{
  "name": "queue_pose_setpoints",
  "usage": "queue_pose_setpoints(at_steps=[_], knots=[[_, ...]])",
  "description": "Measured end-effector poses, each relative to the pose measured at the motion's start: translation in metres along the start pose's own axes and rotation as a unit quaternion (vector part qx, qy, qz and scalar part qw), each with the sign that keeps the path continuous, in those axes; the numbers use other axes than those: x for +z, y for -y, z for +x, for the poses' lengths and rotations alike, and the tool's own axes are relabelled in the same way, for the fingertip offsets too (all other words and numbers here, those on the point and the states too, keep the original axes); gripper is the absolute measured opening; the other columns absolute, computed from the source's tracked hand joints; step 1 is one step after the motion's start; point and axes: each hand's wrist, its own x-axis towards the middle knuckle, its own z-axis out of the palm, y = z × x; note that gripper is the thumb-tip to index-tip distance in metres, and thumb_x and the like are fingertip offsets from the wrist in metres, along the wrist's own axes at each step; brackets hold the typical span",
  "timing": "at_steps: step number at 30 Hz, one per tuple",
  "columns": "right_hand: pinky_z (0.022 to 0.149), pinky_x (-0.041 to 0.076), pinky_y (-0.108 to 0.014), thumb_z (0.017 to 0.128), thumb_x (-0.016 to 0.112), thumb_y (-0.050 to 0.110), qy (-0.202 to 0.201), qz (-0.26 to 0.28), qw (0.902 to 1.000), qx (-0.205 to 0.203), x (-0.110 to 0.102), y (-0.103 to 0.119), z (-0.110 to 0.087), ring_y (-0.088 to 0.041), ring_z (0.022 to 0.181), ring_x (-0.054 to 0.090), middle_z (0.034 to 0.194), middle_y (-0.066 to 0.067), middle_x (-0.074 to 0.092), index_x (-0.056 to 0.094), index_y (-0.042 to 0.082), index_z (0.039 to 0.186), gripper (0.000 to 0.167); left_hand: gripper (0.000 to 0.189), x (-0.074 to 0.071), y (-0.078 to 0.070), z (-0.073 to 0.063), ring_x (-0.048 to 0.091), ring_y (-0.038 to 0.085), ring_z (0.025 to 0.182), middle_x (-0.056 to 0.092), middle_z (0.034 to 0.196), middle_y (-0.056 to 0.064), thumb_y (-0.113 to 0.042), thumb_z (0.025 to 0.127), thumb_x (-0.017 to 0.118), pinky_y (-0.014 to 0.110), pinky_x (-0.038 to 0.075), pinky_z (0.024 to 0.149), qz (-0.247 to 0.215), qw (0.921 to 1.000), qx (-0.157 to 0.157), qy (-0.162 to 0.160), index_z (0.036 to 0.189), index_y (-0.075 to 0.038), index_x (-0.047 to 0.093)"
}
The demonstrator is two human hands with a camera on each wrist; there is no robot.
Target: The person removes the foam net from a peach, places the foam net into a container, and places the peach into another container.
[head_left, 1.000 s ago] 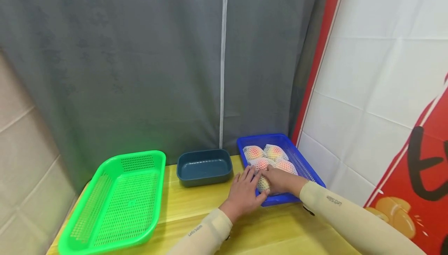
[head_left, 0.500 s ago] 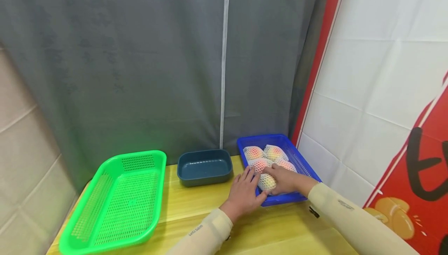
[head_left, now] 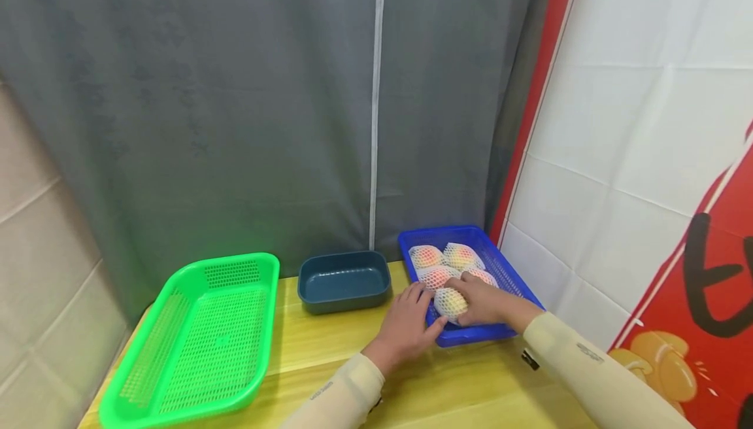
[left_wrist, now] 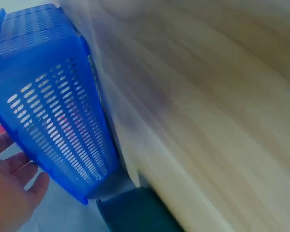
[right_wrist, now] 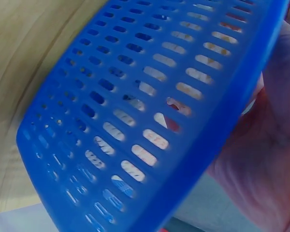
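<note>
In the head view, my right hand (head_left: pixel 484 303) reaches into the blue basket (head_left: pixel 510 271) and grips a pale yellow round fruit (head_left: pixel 450 303) in a white foam net, near the basket's front left corner. My left hand (head_left: pixel 404 326) is at the basket's left rim, fingers extended and holding nothing. Several more netted fruits with reddish tops, such as one fruit (head_left: pixel 427 257), lie behind in the basket. In the left wrist view, the left fingers (left_wrist: pixel 20 169) are beside the rim. Basket wall (right_wrist: pixel 135 96) hides most of the right wrist view's fruit.
A dark teal rectangular bin (head_left: pixel 344 283) stands left of the blue basket. Farther left is a large green basket (head_left: pixel 267 324) with a slotted floor. All stand on a wooden table (head_left: pixel 317 344). A grey curtain (head_left: pixel 235 121) hangs behind, and a white wall (head_left: pixel 588 220) is at right.
The fruit in my right hand has shifted slightly right and up, away from my left hand, and more of it shows. My left hand has drawn back a little from it.
</note>
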Motion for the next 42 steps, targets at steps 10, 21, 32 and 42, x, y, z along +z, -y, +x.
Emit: queue_pose_setpoints(at_steps=[10, 21, 32, 42], knots=[[0.089, 0.059, -0.053, 0.073, 0.091, 0.024, -0.099, -0.014, 0.9945, -0.029, -0.014, 0.011, -0.003, -0.027, 0.102, 0.063, 0.122, -0.015, 0.063, 0.057, 0.002, 0.144, 0.082, 0.062, -0.036, 0.026, -0.025, 0.056, 0.03, 0.135, 0.06, 0.144, 0.01, -0.062, 0.112, 0.051, 0.053, 0.05, 0.113, -0.04, 0.9981, -0.039, -0.025, 0.142, -0.009, 0.064], [0.091, 0.057, -0.05, 0.073, 0.09, 0.024, -0.126, 0.014, 0.9903, -0.056, -0.028, 0.047, 0.003, -0.026, 0.11, 0.062, 0.128, -0.013, 0.063, 0.056, 0.002, 0.14, 0.079, 0.056, -0.076, 0.052, -0.056, 0.059, 0.032, 0.131, 0.065, 0.137, 0.009, -0.055, 0.112, 0.057, 0.057, 0.05, 0.112, -0.08, 0.9913, -0.092, -0.048, 0.139, -0.008, 0.066], [0.082, 0.056, -0.037, 0.074, 0.091, 0.018, -0.104, 0.027, 0.99, -0.092, -0.027, 0.082, 0.021, -0.017, 0.1, 0.059, 0.126, -0.007, 0.058, 0.059, 0.007, 0.14, 0.074, 0.06, -0.098, 0.066, -0.079, 0.06, 0.038, 0.13, 0.065, 0.138, 0.013, -0.057, 0.113, 0.055, 0.061, 0.049, 0.112, -0.113, 0.981, -0.124, -0.097, 0.139, -0.004, 0.065], [0.08, 0.055, -0.034, 0.077, 0.09, 0.022, -0.07, 0.027, 0.99, -0.119, -0.016, 0.113, 0.04, -0.015, 0.098, 0.057, 0.123, -0.004, 0.058, 0.058, 0.011, 0.143, 0.074, 0.062, -0.108, 0.073, -0.092, 0.058, 0.039, 0.138, 0.064, 0.146, 0.013, -0.056, 0.113, 0.055, 0.061, 0.049, 0.115, -0.143, 0.971, -0.157, -0.11, 0.145, -0.004, 0.063]])
